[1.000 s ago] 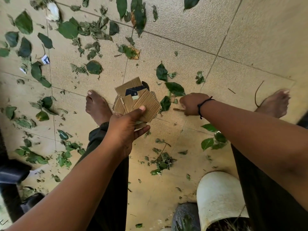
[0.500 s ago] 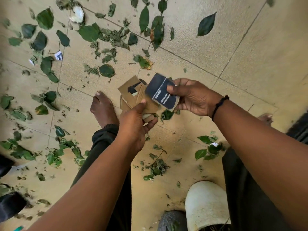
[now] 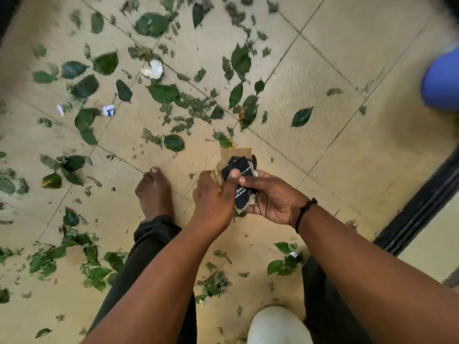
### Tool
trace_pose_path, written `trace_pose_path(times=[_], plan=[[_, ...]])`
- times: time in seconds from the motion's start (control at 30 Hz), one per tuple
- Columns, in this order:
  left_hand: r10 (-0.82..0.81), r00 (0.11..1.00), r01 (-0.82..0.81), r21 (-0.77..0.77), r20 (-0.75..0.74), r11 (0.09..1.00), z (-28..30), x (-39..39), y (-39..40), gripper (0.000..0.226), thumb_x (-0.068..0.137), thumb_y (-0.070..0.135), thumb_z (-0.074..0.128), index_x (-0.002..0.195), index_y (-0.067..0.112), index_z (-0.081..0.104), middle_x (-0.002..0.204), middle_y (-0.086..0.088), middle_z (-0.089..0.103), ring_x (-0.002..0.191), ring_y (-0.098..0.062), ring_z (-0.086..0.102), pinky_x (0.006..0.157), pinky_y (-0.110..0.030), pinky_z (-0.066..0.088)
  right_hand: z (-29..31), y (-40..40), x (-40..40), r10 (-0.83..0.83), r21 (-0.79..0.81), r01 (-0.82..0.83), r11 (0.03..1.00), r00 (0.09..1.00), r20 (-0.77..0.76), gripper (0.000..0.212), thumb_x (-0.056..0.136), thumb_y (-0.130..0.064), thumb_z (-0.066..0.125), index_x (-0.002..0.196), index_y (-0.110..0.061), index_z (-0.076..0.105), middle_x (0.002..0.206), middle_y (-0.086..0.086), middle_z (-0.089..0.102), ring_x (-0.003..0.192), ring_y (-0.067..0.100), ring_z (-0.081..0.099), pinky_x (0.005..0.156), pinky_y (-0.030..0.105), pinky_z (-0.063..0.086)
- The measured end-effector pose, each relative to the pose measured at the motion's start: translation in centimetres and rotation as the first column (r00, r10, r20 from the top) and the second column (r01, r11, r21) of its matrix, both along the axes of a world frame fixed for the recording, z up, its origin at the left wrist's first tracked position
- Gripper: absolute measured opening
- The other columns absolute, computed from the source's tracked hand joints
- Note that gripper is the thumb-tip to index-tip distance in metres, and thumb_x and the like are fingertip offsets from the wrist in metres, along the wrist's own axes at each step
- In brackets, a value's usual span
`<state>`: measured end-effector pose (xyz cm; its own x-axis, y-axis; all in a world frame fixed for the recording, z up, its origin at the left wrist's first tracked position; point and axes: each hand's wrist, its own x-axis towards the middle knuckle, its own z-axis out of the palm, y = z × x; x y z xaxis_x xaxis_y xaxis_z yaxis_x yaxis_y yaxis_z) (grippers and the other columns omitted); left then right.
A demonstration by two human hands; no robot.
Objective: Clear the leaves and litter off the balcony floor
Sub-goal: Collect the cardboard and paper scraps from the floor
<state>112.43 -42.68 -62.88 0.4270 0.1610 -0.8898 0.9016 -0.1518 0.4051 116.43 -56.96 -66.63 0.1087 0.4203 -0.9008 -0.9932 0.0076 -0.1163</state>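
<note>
My left hand (image 3: pixel 213 194) grips a stack of brown cardboard scraps (image 3: pixel 234 155) held above the tiled floor. My right hand (image 3: pixel 270 194) holds a dark blue printed card piece (image 3: pixel 242 197) against that stack, thumb on top. Both hands meet at the centre of the view. Green leaves (image 3: pixel 151 24) lie scattered over the beige tiles, thickest at the left and top. A crumpled white paper (image 3: pixel 152 69) and small white scraps (image 3: pixel 108 111) lie among them.
My bare left foot (image 3: pixel 154 192) stands on the tiles just left of the hands. A white rounded pot (image 3: pixel 278 324) sits at the bottom edge. A black door track (image 3: pixel 419 207) runs along the right. A blue object (image 3: pixel 442 80) is at the upper right.
My right hand picked up the dark blue card from the floor and brought it against the cardboard stack in my left hand. The view shifted, showing the door track and blue object.
</note>
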Motion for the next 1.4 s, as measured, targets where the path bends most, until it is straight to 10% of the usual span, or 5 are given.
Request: trace_pose_path(times=[0.27,0.63,0.9,1.17,1.4], plan=[[-0.353,0.927,0.375,0.283,-0.126,0.883,0.8,3.8,3.2,0.06,0.102,0.045,0.043,0.153,0.02,0.024,0.154,-0.01,0.03,0.14,-0.027,0.026,0.088,-0.031,0.009,-3.2,4.1,3.2,-0.016,-0.241,0.023,0.97,0.999,0.033,0.033,0.089,-0.024,0.07,0.12,-0.027,0.061,0.107,-0.001,0.07,0.092,0.02,0.067,0.076,0.037,0.059],[-0.415,0.908,0.38,0.312,0.053,0.871,-3.6,5.8,-13.6,0.083,0.095,0.045,0.052,0.157,0.008,0.01,0.163,-0.015,0.014,0.151,-0.027,0.013,0.121,-0.037,0.014,-4.0,-10.0,11.7,0.471,-0.449,-0.316,0.836,0.833,0.291,0.034,0.086,-0.022,0.075,0.115,-0.015,0.059,0.098,0.005,0.065,0.082,0.021,0.063,0.056,0.028,0.052],[-0.867,0.384,0.741,0.455,0.317,0.495,-1.8,21.1,-29.0,0.082,0.096,0.047,0.051,0.158,0.015,0.008,0.165,-0.013,0.003,0.152,-0.031,0.009,0.122,-0.047,0.016,-0.1,-30.7,18.3,-0.202,-0.606,0.451,0.655,0.878,0.435,0.021,0.089,-0.026,0.069,0.107,-0.022,0.059,0.095,0.003,0.069,0.074,0.015,0.065,0.057,0.024,0.052],[-0.875,0.279,0.7,0.54,0.395,0.467,1.3,30.0,-41.1,0.082,0.095,0.051,0.051,0.158,0.017,0.011,0.165,-0.013,0.006,0.152,-0.03,0.009,0.12,-0.044,0.013,5.8,-42.0,23.9,-0.521,-0.438,0.818,0.372,0.575,0.631,0.039,0.088,-0.034,0.07,0.121,-0.018,0.058,0.107,0.004,0.069,0.085,0.019,0.066,0.05,0.023,0.05],[-0.877,0.199,0.678,0.585,0.437,0.445,2.0,32.3,-47.3,0.082,0.094,0.047,0.056,0.158,0.018,0.013,0.164,-0.014,0.01,0.151,-0.029,0.012,0.12,-0.045,0.017,7.5,-47.4,28.4,-0.719,-0.295,0.907,0.299,0.418,0.556,0.036,0.096,-0.035,0.06,0.123,-0.011,0.06,0.089,0.004,0.068,0.05,0.011,0.065,0.046,0.019,0.05]])
